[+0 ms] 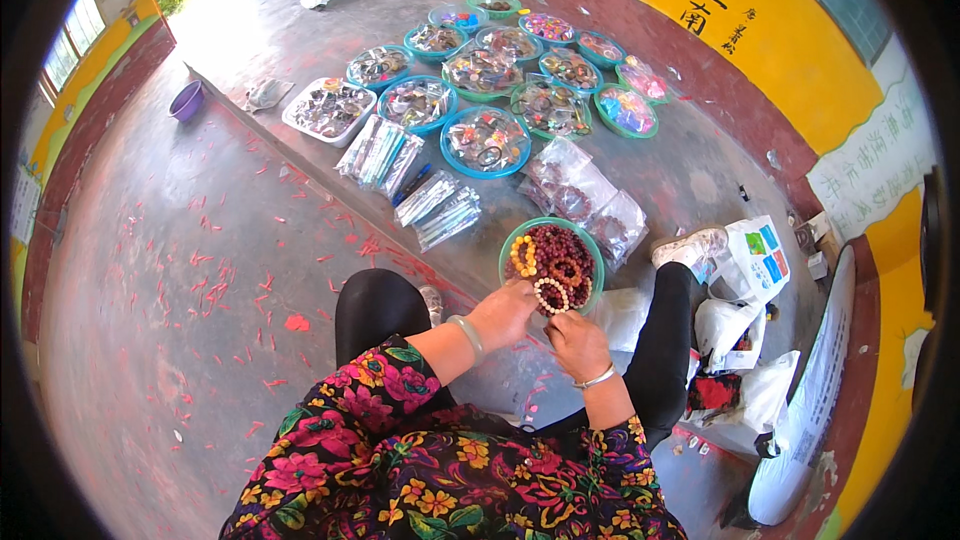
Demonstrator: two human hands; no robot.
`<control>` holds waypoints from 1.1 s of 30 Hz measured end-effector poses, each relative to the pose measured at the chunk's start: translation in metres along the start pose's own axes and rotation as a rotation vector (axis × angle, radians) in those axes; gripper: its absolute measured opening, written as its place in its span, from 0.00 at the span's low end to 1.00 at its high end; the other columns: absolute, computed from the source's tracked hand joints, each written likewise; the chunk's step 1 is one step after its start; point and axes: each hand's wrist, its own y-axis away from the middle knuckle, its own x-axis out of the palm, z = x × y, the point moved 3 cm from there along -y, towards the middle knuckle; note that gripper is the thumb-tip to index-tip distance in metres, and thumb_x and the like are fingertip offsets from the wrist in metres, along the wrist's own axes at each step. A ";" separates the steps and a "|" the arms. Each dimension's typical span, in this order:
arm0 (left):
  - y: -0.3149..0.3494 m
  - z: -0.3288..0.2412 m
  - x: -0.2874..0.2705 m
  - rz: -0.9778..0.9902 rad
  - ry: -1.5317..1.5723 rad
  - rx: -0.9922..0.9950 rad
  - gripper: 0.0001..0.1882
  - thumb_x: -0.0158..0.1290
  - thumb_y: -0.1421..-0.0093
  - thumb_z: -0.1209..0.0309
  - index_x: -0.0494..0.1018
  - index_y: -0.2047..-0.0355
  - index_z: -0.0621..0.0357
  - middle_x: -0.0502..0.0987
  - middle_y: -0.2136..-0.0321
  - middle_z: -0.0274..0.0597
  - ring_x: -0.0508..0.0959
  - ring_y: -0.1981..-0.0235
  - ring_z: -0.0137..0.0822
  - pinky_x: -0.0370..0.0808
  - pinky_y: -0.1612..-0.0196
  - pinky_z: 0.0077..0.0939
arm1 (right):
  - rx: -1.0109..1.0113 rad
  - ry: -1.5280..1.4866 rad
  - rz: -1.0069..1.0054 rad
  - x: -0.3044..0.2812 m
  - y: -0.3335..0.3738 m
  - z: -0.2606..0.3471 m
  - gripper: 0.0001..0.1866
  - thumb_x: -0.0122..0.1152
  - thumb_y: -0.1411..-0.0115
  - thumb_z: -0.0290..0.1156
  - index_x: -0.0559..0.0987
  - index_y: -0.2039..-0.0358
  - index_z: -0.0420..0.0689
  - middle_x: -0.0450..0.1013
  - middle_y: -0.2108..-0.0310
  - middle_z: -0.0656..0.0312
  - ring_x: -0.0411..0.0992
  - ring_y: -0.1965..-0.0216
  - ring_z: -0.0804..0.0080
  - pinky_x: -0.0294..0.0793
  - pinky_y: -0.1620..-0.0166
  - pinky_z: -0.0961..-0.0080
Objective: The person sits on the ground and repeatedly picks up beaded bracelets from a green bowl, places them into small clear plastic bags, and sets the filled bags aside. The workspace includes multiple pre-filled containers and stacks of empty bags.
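My left hand (505, 312) and my right hand (580, 344) come together over the near edge of a green bowl (597, 292). A pale bead bracelet (551, 294) is pinched between them, its loop standing over the bowl. Inside lie many dark red bead bracelets (558, 240). A yellow bead bracelet (523, 256) rests on them at the left, and an orange-brown bead bracelet (567, 271) lies near the middle. My fingertips are partly hidden behind my hands. A pale bangle sits on my left wrist, a silvery one on my right.
Plastic bowls (486, 143) of small packaged goods stand in rows ahead, beside a white tray (328, 111). Bagged pens (380, 152) and clear bags of bracelets (585, 195) lie nearer. White bags (757, 258) crowd the right. A purple basin (186, 100) stands far left; red scraps litter the floor.
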 end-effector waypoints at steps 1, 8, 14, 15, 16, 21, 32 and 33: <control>-0.001 -0.002 -0.001 0.007 0.033 0.001 0.07 0.50 0.55 0.77 0.73 0.73 0.62 0.70 0.71 0.46 0.71 0.66 0.46 0.70 0.60 0.34 | 0.026 -0.028 0.002 -0.009 -0.002 0.006 0.04 0.53 0.50 0.29 0.69 0.78 0.44 0.68 0.77 0.58 0.69 0.73 0.57 0.68 0.72 0.65; -0.001 -0.007 -0.004 0.014 0.075 0.064 0.04 0.48 0.51 0.76 0.72 0.76 0.63 0.71 0.74 0.47 0.72 0.70 0.46 0.72 0.66 0.35 | 0.330 -0.018 -0.066 -0.004 0.003 -0.016 0.05 0.55 0.53 0.30 0.70 0.75 0.45 0.69 0.74 0.58 0.70 0.70 0.55 0.69 0.69 0.62; -0.001 -0.005 -0.001 -0.066 0.050 0.030 0.06 0.47 0.54 0.79 0.71 0.73 0.64 0.72 0.72 0.48 0.73 0.68 0.47 0.72 0.65 0.35 | 0.653 0.030 -0.009 -0.006 0.007 -0.032 0.09 0.56 0.55 0.31 0.72 0.70 0.48 0.73 0.76 0.55 0.72 0.71 0.53 0.70 0.68 0.60; -0.001 -0.004 -0.001 -0.060 0.061 0.018 0.07 0.46 0.54 0.80 0.71 0.73 0.64 0.72 0.72 0.48 0.73 0.68 0.47 0.72 0.65 0.35 | 0.607 0.024 -0.020 -0.003 0.007 -0.031 0.09 0.56 0.55 0.31 0.73 0.70 0.49 0.73 0.76 0.55 0.72 0.71 0.53 0.70 0.68 0.60; -0.003 -0.004 -0.002 -0.057 0.071 0.008 0.08 0.46 0.55 0.80 0.71 0.72 0.64 0.72 0.71 0.48 0.73 0.67 0.48 0.72 0.64 0.35 | 0.558 0.022 -0.033 -0.001 0.006 -0.030 0.10 0.56 0.55 0.31 0.73 0.69 0.49 0.73 0.76 0.54 0.72 0.72 0.53 0.70 0.68 0.60; -0.004 0.004 -0.005 0.046 0.086 -0.045 0.09 0.47 0.54 0.79 0.71 0.71 0.62 0.72 0.72 0.48 0.73 0.67 0.47 0.71 0.64 0.36 | 0.557 -0.075 0.096 0.001 0.009 -0.034 0.10 0.55 0.55 0.30 0.75 0.69 0.50 0.73 0.76 0.54 0.72 0.71 0.53 0.70 0.67 0.61; 0.000 0.011 -0.010 0.102 0.111 -0.103 0.07 0.47 0.48 0.71 0.70 0.78 0.61 0.73 0.78 0.47 0.74 0.74 0.48 0.71 0.70 0.38 | 0.736 -0.930 0.321 0.024 0.002 -0.067 0.11 0.57 0.48 0.37 0.75 0.70 0.43 0.74 0.77 0.58 0.73 0.76 0.76 0.71 0.74 0.78; -0.001 0.011 -0.009 0.116 0.083 -0.124 0.07 0.47 0.48 0.71 0.70 0.78 0.60 0.73 0.78 0.47 0.74 0.74 0.48 0.71 0.70 0.38 | 0.713 -0.805 0.248 0.033 0.001 -0.085 0.11 0.57 0.48 0.37 0.75 0.69 0.43 0.74 0.76 0.58 0.73 0.75 0.73 0.71 0.73 0.77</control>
